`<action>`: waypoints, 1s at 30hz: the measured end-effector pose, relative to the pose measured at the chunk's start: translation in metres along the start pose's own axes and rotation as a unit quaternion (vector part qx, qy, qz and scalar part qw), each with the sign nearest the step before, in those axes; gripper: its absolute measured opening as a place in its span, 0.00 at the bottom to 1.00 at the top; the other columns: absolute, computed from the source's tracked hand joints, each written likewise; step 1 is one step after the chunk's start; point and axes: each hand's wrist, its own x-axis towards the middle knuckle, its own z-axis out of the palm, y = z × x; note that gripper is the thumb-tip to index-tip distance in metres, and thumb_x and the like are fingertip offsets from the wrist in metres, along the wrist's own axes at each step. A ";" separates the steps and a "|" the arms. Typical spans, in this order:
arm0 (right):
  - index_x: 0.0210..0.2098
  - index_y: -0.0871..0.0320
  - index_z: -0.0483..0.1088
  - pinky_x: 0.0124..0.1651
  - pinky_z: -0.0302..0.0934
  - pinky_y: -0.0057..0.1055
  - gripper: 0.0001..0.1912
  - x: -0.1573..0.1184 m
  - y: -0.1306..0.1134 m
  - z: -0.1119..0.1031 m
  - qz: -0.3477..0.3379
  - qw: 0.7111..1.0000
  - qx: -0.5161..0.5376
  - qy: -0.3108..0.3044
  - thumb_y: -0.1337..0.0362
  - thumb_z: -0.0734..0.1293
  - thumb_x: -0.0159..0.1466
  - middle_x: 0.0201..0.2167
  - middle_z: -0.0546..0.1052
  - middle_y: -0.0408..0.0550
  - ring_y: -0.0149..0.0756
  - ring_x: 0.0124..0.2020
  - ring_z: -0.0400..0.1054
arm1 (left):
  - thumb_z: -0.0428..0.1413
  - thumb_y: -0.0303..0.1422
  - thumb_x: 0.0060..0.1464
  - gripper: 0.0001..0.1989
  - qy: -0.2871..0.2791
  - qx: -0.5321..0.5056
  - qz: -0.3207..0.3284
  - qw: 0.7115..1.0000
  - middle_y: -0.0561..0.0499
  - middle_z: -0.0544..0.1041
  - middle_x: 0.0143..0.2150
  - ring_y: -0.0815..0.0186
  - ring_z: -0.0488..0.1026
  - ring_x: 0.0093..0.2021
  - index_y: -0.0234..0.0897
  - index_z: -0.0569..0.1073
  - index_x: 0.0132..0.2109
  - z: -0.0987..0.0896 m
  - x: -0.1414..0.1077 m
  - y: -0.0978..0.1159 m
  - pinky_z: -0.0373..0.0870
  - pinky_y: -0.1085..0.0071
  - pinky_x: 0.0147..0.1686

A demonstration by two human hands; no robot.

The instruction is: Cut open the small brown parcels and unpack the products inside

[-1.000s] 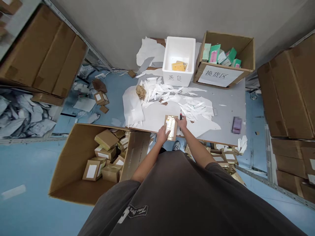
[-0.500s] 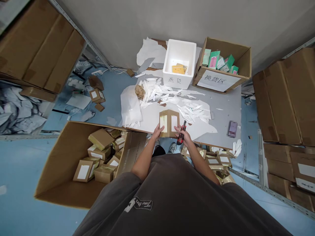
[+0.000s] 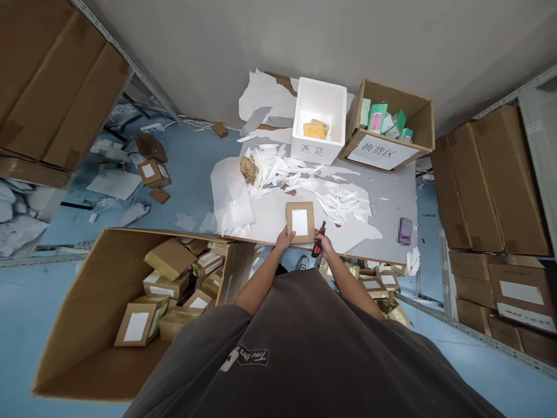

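A small cardboard box (image 3: 310,213) with a white label facing up is at the front edge of the table, between my hands. My left hand (image 3: 285,238) grips its lower left corner, fingers closed on the edge. A red and black utility knife (image 3: 317,246) is held in my right hand (image 3: 325,244), its tip pointing away from me. The fingers of that hand also reach the box's right side. Torn white paper strips (image 3: 282,165) lie just beyond the box.
Behind the strips stand a white foam bin (image 3: 319,148) with yellow packets and a carton (image 3: 387,154) with green boxes. A large open carton (image 3: 69,313) of small parcels is at my left. More parcels (image 3: 378,284) lie below the table's right front. Shelves flank both sides.
The box has been turned from showing two labelled sides to one labelled face up. It now sits lower over the table edge. The knife stays in my right hand.
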 end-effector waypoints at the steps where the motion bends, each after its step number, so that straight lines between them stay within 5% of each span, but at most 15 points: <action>1: 0.50 0.57 0.77 0.55 0.72 0.35 0.28 -0.005 -0.004 0.002 0.002 1.000 0.021 0.007 0.59 0.65 0.50 0.49 0.86 0.51 0.47 0.59 0.77 | 0.61 0.49 0.64 0.35 -0.007 -0.034 0.006 0.999 0.39 0.78 0.68 0.50 0.75 0.68 0.36 0.71 0.72 0.000 0.002 0.001 0.68 0.56 0.69; 4: 0.54 0.54 0.76 0.58 0.72 0.37 0.29 -0.021 -0.018 0.010 -0.037 0.995 0.085 -0.022 0.62 0.67 0.52 0.56 0.84 0.52 0.47 0.66 0.73 | 0.51 0.48 0.72 0.29 -0.017 -0.112 0.003 0.994 0.41 0.78 0.68 0.55 0.77 0.65 0.37 0.71 0.71 -0.004 0.010 0.005 0.74 0.59 0.64; 8: 0.56 0.53 0.74 0.56 0.75 0.41 0.30 -0.032 -0.028 0.032 -0.021 0.987 0.134 -0.083 0.65 0.67 0.52 0.59 0.83 0.52 0.48 0.68 0.72 | 0.46 0.44 0.75 0.27 0.009 -0.076 -0.047 0.996 0.39 0.80 0.66 0.51 0.78 0.64 0.36 0.71 0.71 -0.009 0.017 0.006 0.76 0.56 0.61; 11: 0.53 0.52 0.73 0.50 0.78 0.39 0.28 -0.026 -0.027 0.049 0.036 0.985 0.151 -0.073 0.66 0.67 0.51 0.55 0.85 0.52 0.47 0.65 0.75 | 0.56 0.39 0.67 0.29 0.055 -0.037 -0.061 0.996 0.37 0.75 0.70 0.45 0.68 0.73 0.35 0.70 0.72 -0.018 0.018 0.008 0.64 0.50 0.73; 14: 0.53 0.52 0.71 0.46 0.78 0.37 0.28 -0.019 -0.029 0.058 0.069 0.984 0.148 -0.070 0.66 0.68 0.52 0.53 0.86 0.53 0.47 0.62 0.78 | 0.58 0.37 0.64 0.34 0.083 0.061 0.037 0.994 0.37 0.65 0.77 0.49 0.58 0.79 0.35 0.67 0.75 -0.035 0.026 0.028 0.52 0.54 0.79; 16: 0.55 0.53 0.71 0.45 0.79 0.37 0.28 -0.017 -0.032 0.060 0.079 0.986 0.125 -0.079 0.66 0.68 0.53 0.52 0.86 0.55 0.47 0.62 0.78 | 0.60 0.39 0.62 0.38 0.031 0.184 0.165 0.969 0.40 0.59 0.81 0.51 0.54 0.81 0.37 0.65 0.77 -0.049 0.039 0.052 0.49 0.55 0.80; 18: 0.56 0.54 0.71 0.45 0.78 0.37 0.28 -0.018 -0.036 0.061 0.081 0.987 0.107 -0.087 0.66 0.68 0.54 0.50 0.86 0.55 0.47 0.61 0.79 | 0.69 0.42 0.54 0.50 -0.091 0.299 0.257 0.915 0.42 0.49 0.84 0.47 0.44 0.83 0.38 0.60 0.79 -0.062 0.056 0.081 0.45 0.54 0.80; 21: 0.57 0.55 0.69 0.43 0.78 0.34 0.26 -0.021 -0.039 0.063 0.075 0.989 0.097 -0.088 0.65 0.67 0.58 0.44 0.87 0.53 0.44 0.52 0.83 | 0.76 0.46 0.42 0.66 -0.207 0.418 0.272 0.842 0.39 0.42 0.85 0.44 0.37 0.84 0.37 0.54 0.81 -0.072 0.082 0.116 0.41 0.52 0.80; 23: 0.57 0.55 0.69 0.36 0.76 0.31 0.20 -0.022 -0.041 0.065 0.064 0.993 0.073 -0.074 0.61 0.67 0.65 0.36 0.86 0.50 0.42 0.38 0.83 | 0.78 0.47 0.39 0.71 -0.221 0.467 0.256 0.817 0.37 0.41 0.85 0.44 0.35 0.84 0.36 0.50 0.82 -0.073 0.092 0.126 0.38 0.50 0.80; 26: 0.53 0.56 0.68 0.23 0.67 0.27 0.17 -0.015 -0.049 0.070 0.042 0.998 0.001 -0.046 0.49 0.63 0.75 0.25 0.80 0.44 0.35 0.18 0.71 | 0.78 0.48 0.41 0.73 -0.211 0.492 0.247 0.808 0.35 0.39 0.85 0.44 0.33 0.84 0.35 0.47 0.83 -0.065 0.091 0.123 0.36 0.49 0.80; 30: 0.53 0.54 0.64 0.25 0.67 0.30 0.17 0.013 -0.073 0.083 0.018 0.991 -0.129 -0.009 0.47 0.59 0.78 0.22 0.75 0.39 0.37 0.17 0.69 | 0.76 0.52 0.46 0.70 -0.175 0.479 0.229 0.829 0.34 0.38 0.85 0.42 0.30 0.84 0.34 0.47 0.83 -0.048 0.076 0.112 0.42 0.49 0.79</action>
